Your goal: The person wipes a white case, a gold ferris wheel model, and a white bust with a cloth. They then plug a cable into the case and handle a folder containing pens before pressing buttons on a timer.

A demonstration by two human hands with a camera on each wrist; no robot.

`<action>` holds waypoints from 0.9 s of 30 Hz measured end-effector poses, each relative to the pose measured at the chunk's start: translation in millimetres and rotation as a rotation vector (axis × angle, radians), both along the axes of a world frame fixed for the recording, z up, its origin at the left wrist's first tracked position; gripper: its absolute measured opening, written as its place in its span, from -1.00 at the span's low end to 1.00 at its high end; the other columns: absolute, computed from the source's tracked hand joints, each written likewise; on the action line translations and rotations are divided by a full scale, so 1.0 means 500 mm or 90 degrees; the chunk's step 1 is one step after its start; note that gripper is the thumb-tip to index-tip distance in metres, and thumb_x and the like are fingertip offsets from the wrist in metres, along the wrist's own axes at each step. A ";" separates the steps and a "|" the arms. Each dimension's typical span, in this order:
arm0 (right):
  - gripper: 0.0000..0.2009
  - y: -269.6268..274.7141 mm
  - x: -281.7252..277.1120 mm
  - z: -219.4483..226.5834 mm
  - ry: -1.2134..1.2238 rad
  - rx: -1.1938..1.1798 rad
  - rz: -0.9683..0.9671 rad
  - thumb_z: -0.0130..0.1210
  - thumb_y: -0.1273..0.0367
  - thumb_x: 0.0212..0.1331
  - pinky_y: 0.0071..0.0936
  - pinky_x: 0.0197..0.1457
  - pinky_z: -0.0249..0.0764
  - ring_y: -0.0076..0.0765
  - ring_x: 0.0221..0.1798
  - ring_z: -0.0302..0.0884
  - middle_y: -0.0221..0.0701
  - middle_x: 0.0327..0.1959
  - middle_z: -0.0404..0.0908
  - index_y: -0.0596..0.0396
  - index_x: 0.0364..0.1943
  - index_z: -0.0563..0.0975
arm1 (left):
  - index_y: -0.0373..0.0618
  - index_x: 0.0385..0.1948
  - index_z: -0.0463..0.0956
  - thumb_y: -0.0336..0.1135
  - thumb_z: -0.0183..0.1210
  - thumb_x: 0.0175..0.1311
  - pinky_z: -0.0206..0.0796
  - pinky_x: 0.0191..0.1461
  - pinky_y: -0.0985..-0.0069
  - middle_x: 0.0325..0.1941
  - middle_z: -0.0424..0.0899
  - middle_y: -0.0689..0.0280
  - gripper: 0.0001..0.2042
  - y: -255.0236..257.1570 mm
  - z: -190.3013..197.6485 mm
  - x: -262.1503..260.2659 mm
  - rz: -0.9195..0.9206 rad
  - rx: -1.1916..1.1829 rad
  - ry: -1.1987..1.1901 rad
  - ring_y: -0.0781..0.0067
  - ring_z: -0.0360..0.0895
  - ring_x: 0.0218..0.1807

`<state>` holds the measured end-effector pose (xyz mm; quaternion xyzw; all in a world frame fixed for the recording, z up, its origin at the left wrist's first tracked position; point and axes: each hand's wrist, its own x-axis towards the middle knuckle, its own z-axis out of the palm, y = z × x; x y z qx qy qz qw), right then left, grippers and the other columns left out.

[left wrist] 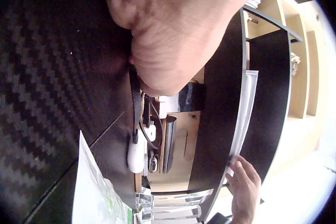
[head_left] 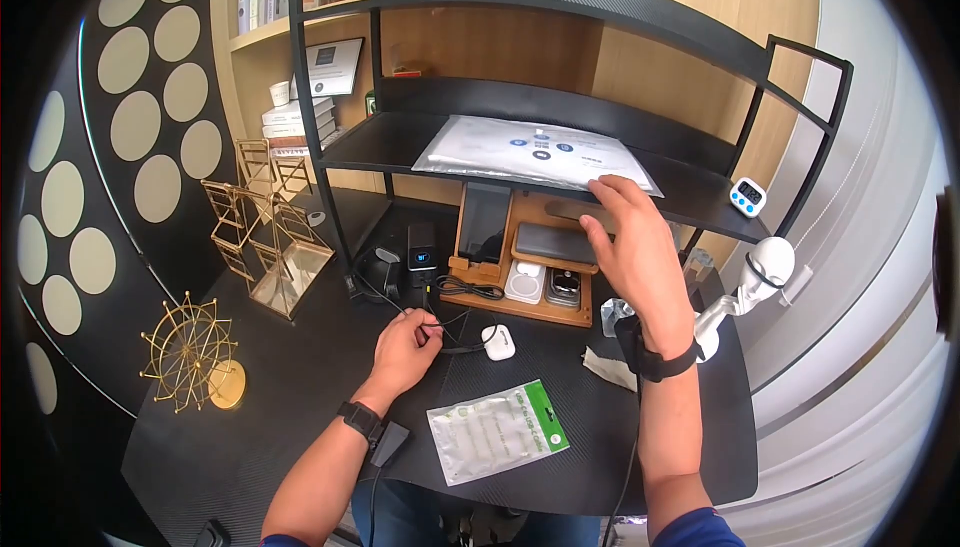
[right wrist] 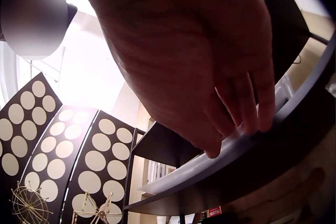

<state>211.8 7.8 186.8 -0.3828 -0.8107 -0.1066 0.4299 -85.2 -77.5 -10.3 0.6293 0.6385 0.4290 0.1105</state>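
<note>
My left hand (head_left: 403, 355) is low over the black desk, its thumb and fingers pinching a black cord (head_left: 462, 350). In the left wrist view a woven strap (left wrist: 136, 108) runs from under this hand to a white earbud case (left wrist: 136, 155), which lies on the desk. My right hand (head_left: 642, 252) is raised at the front edge of the shelf, fingers extended and thumb apart. Its fingertips are right at the edge of a clear plastic bag (head_left: 590, 157) with printed white contents, lying flat on that shelf.
Under the shelf stands a wooden organizer (head_left: 575, 313) with devices, beside a black power bank (head_left: 421, 247) and cables. A green-and-white pouch (head_left: 490, 434) lies in front. Gold ornaments (head_left: 190, 357) stand left; a white figurine lamp (head_left: 768, 265) and a timer (head_left: 747, 197) are right.
</note>
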 end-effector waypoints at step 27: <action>-0.77 -0.076 -0.026 0.017 -0.151 -0.236 0.166 0.30 0.34 0.33 -0.05 0.00 0.63 0.16 -0.12 0.73 -0.10 -0.16 0.74 0.22 -0.09 0.72 | -0.19 -0.16 0.67 -0.35 0.36 0.31 0.46 -0.16 0.39 -0.31 0.63 0.28 -0.83 0.003 -0.001 0.002 -0.001 0.005 -0.020 0.36 0.58 -0.33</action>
